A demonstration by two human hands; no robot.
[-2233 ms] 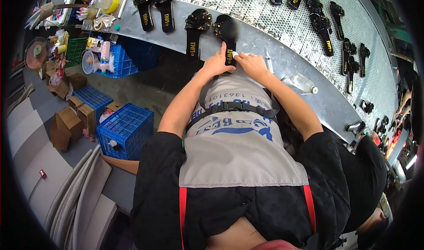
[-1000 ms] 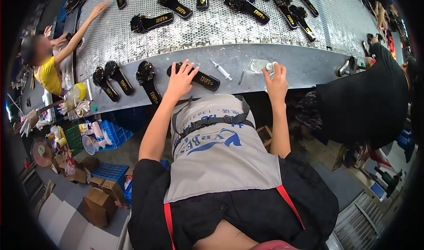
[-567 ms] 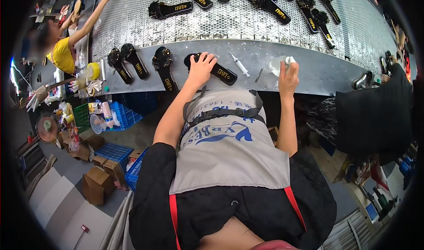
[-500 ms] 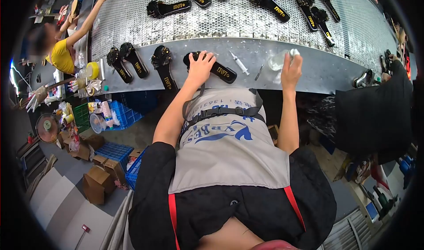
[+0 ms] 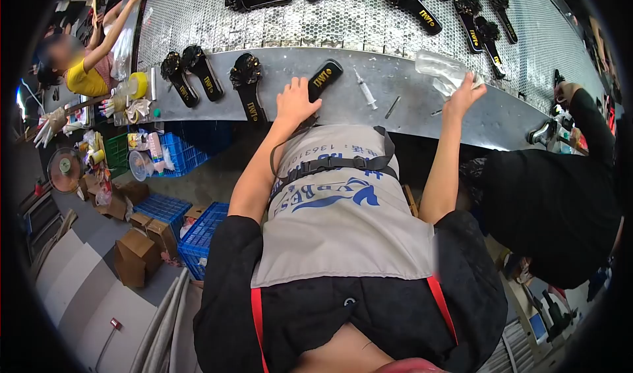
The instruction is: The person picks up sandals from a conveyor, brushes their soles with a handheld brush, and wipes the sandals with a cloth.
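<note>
My left hand [image 5: 297,103] is closed around one end of a black slipper [image 5: 325,76] with gold lettering. The slipper's lettered end points away from me, and my fingers hide its other end. In my right hand [image 5: 464,97] is a clear bottle [image 5: 440,64], tipped over sideways above the metal ledge. Between the hands lie a syringe [image 5: 366,91] and a thin dark tool [image 5: 393,107]. Left of my left hand, a black slipper [image 5: 249,93] with a ruffled top rests on the ledge, and a pair of similar slippers [image 5: 204,76] lies further left.
A perforated conveyor [image 5: 330,27] beyond the ledge [image 5: 409,122] carries several black slippers [image 5: 412,7]. A person in yellow [image 5: 92,83] reaches over at the left. Another person in black [image 5: 554,201] works at the right. Blue crates [image 5: 201,241] stand on the floor at lower left.
My left hand has drawn closer to me, and the slipper has turned so its lettered end points away. The bottle has gone from roughly upright to tipped sideways in my right hand.
</note>
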